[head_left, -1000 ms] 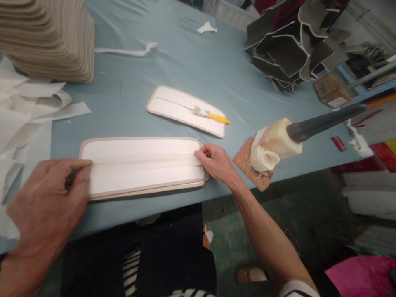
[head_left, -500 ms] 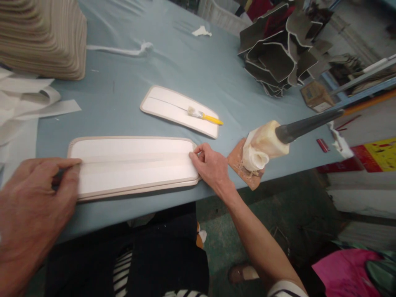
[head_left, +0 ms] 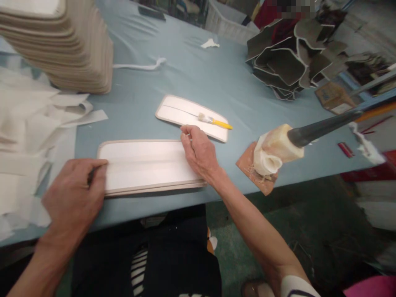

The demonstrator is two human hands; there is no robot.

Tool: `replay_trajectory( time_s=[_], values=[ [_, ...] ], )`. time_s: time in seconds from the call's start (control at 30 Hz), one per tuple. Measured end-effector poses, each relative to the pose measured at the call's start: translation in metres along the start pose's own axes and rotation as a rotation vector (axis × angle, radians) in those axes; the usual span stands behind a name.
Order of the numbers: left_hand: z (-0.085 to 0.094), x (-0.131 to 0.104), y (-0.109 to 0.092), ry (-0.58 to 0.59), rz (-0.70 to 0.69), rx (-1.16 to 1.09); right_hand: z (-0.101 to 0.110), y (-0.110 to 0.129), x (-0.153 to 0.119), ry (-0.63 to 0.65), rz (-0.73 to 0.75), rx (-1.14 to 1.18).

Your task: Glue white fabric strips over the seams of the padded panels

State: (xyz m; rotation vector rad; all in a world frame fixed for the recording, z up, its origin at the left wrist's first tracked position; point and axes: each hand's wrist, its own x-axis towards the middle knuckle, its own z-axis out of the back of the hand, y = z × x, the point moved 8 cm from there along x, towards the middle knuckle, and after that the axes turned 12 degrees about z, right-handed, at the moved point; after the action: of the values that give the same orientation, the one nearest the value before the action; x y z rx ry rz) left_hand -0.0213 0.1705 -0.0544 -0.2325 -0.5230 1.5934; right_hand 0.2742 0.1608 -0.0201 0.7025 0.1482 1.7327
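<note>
A long white panel (head_left: pixel 145 170) with beige edging and rounded corners lies near the table's front edge, on top of at least one similar panel. A pale strip runs lengthwise along its middle. At its left end, my left hand (head_left: pixel 78 185) pinches the edge between thumb and fingers. Over the right end is my right hand (head_left: pixel 199 152), fingers curled together and tips by the panel's far edge; whether anything is between them is hidden. Just beyond, a brush (head_left: pixel 215 121) with a yellow handle rests on a smaller white panel (head_left: pixel 176 108) marked with a dark line.
A tall stack of beige-edged panels (head_left: pixel 89 53) stands at back left, beside loose white strips (head_left: pixel 40 136). To the right, a glue-crusted container (head_left: pixel 275 144) with a dark handle sits on a brown board (head_left: pixel 247 159). Dark curved pieces (head_left: pixel 278 62) are piled behind it.
My right hand has moved off the panel's right corner, inward and toward the far edge. My left hand keeps its pinch at the left end. The camera view has swung left.
</note>
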Motion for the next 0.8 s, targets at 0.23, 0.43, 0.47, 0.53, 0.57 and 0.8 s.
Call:
replay_trajectory(
  time_s=[0.23,0.43,0.47,0.53,0.57,0.8],
  values=[
    [0.002,0.000,0.000,0.031,0.063,0.033,-0.050,-0.011,0.005,0.194,0.217,-0.040],
    [0.003,0.005,0.004,0.096,0.106,-0.043,-0.044,-0.015,-0.001,0.205,0.265,-0.084],
    [0.003,0.006,0.006,0.113,0.106,-0.058,-0.044,-0.014,-0.001,0.211,0.261,-0.094],
    [0.005,0.009,0.009,0.147,0.102,-0.085,-0.045,-0.013,0.000,0.220,0.251,-0.123],
    [0.008,0.010,0.010,0.151,0.101,-0.091,-0.045,-0.012,0.000,0.223,0.248,-0.137],
    [0.035,0.029,-0.043,-0.053,-0.041,0.012,-0.045,-0.008,0.001,0.235,0.264,-0.196]
  ],
)
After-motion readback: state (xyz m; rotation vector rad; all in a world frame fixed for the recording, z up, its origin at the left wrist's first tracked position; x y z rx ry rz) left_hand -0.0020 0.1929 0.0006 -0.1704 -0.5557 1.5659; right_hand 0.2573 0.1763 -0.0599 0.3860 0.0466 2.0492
